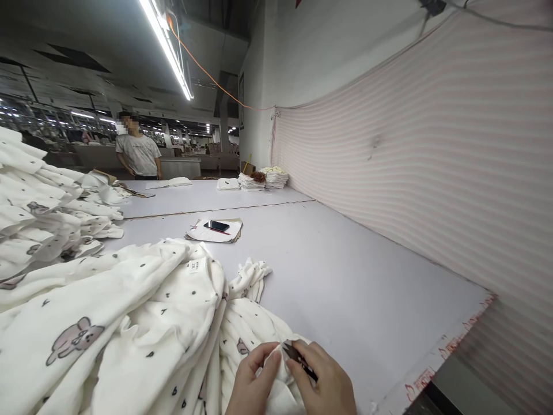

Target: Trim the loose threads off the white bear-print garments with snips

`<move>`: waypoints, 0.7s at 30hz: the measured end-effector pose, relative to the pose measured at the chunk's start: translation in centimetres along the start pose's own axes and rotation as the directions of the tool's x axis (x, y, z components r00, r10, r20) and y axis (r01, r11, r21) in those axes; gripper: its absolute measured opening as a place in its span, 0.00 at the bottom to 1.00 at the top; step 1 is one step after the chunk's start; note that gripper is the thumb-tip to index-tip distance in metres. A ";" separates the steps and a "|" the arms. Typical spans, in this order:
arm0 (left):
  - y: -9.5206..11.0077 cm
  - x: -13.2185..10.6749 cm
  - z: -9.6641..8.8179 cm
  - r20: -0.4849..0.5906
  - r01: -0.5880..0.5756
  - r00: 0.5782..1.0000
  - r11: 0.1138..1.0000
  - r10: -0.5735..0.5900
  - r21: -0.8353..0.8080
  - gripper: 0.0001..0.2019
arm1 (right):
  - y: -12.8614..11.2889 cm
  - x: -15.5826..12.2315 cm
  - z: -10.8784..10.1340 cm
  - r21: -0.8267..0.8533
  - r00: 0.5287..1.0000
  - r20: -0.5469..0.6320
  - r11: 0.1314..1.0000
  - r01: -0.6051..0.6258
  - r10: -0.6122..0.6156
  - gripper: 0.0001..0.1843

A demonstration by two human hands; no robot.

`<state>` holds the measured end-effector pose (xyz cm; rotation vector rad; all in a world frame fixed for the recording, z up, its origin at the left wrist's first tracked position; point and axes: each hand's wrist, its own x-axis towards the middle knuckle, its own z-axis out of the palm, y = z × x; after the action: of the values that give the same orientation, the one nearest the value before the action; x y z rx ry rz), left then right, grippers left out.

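A white garment (pixel 173 311) with printed pink-grey animals and small dark marks lies in folds across the near left of the table. Its neck carries a white size label (pixel 197 266). At the front, my left hand (pixel 256 377) pinches a bit of the white cloth between thumb and fingers. Close beside it, my right hand (pixel 324 374) is closed around small dark thread snips (pixel 300 360), whose tips touch the cloth by my left fingertips. Part of the snips is hidden by my right fingers.
A tall pile of similar white garments (pixel 47 202) stands at the left. On the table (pixel 345 259) lie papers (pixel 196 231) with a phone (pixel 216 226) and a red pen. Folded stacks (pixel 274 177) sit at the far end, near striped cloth (pixel 410 161) on the wall. A person (pixel 138 151) stands beyond.
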<state>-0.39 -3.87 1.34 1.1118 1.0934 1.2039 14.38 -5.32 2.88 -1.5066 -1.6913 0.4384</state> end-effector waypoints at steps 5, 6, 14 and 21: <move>0.1 -0.3 -0.2 0.024 -0.016 1.000 0.998 0.018 -0.061 0.21 | 0.0 0.0 0.4 0.048 1.000 0.026 0.999 -0.004 0.003 0.14; 0.1 -0.3 -0.3 0.039 -0.016 0.999 0.998 0.019 -0.067 0.21 | 0.1 0.0 0.5 0.076 0.999 0.042 0.997 -0.018 0.015 0.14; -0.6 -0.1 -0.8 0.063 0.029 0.998 0.999 -0.027 -0.042 0.22 | 0.3 0.0 0.9 0.123 0.998 0.013 0.991 -0.057 0.056 0.15; -1.3 0.0 -0.9 0.071 0.032 0.997 0.998 -0.035 0.051 0.20 | 0.4 0.3 0.1 0.375 0.953 0.269 0.896 -0.238 0.140 0.17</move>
<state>-1.08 -3.83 -0.08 1.1618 1.0879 1.1074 14.64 -4.88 2.64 -1.3507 -1.5091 1.0439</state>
